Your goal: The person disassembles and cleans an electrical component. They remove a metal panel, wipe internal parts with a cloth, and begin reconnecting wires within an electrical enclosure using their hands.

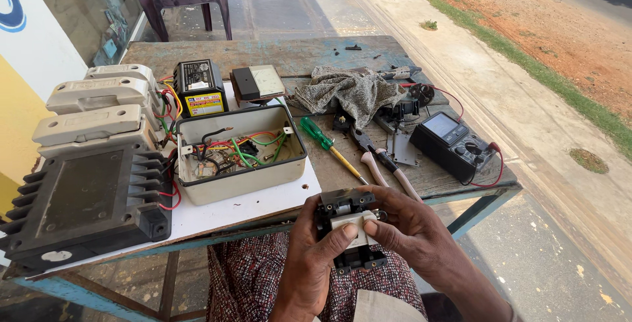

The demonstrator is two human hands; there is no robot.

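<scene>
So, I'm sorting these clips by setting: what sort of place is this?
Probably an outdoor roadside electrical repair stall: a worn wooden table on pavement beside a dirt verge, with a multimeter, a screwdriver and an opened box of wiring.

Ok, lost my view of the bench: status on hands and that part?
Left hand and right hand both grip the black switch unit, thumbs on its white face. Held over the lap, off the table. Nothing obstructing.

Bare forearms, maroon-and-white patterned lap cloth (250, 276)
</scene>
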